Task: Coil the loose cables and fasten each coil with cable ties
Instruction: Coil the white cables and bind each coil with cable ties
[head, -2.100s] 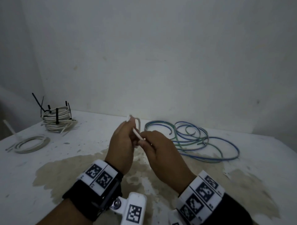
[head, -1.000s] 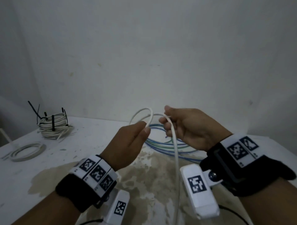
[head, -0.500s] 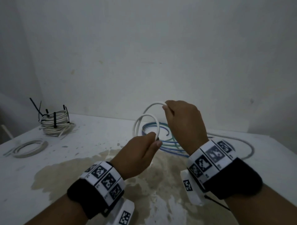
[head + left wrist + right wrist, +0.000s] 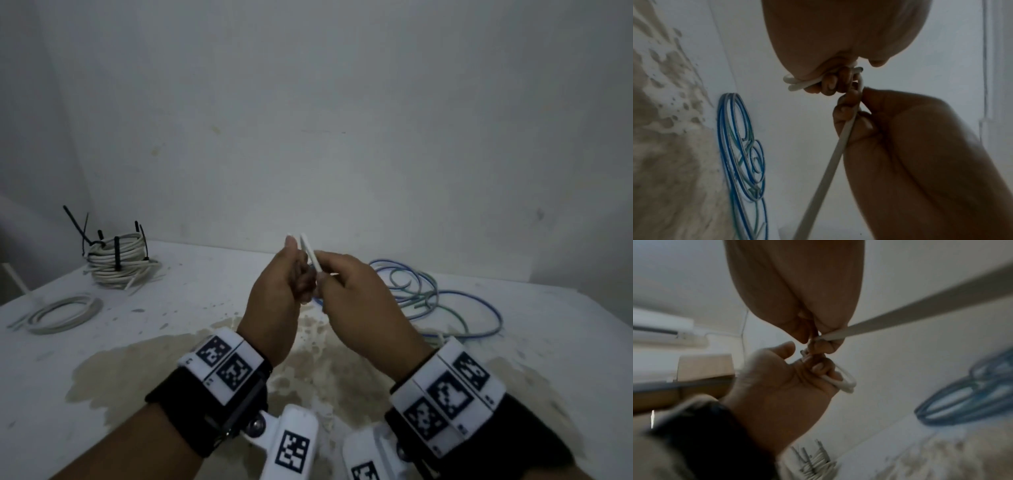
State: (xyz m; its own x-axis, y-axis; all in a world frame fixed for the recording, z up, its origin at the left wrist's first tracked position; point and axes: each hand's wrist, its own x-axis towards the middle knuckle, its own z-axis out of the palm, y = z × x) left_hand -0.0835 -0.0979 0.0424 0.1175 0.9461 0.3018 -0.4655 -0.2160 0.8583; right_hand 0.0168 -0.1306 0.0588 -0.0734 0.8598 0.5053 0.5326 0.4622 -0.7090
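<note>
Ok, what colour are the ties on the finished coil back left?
Black, on the tied white cable coil; clearest in the head view.

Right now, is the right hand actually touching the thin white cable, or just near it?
Touching. The left wrist view shows the right hand pinching the thin white cable between its fingers, just below the small loops that the left hand holds.

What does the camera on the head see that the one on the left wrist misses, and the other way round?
Only the head view shows the tied white coil with black ties, far left, and a flat grey coil nearer.

Only the left wrist view shows the small loops the left hand grips, and the strand running down from the right hand.

Both show the white cable held by both hands, the loose blue cables, and the stained table.
</note>
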